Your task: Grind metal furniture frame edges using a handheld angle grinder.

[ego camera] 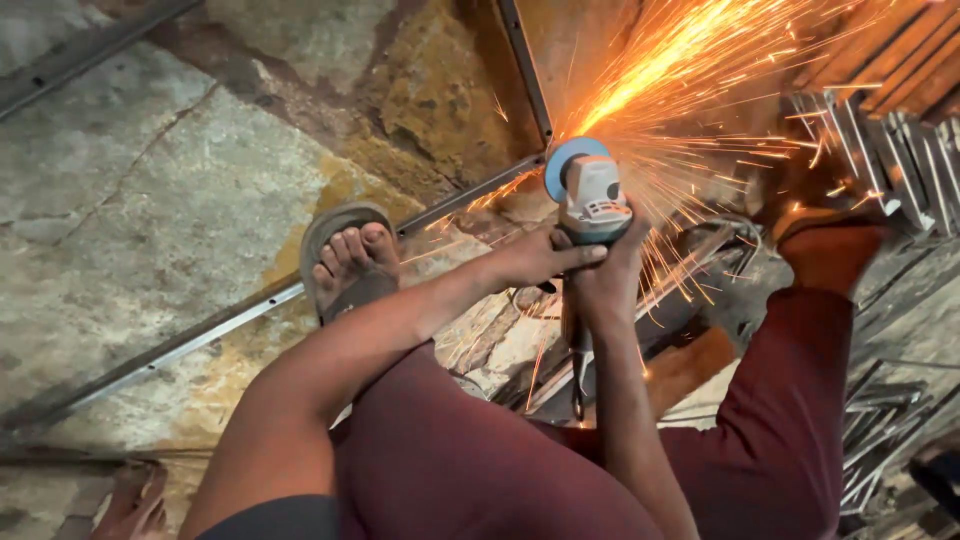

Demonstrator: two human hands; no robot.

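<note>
Rough, stained stone flooring serves as the workbench, and a long thin metal strip is laid flat across it and pinned under a sandalled foot, evidently so that it cannot shift while its far end is cut. An angle grinder is gripped in both hands, the left hand wrapped shut around its side and the right hand closed around the rear of the body (a two-handed hold that steadies the tool). Its blue-guarded disc sits just beyond the knuckles, meeting the strip where sparks are thrown up and away to the right, toward stacked metal pieces.
</note>
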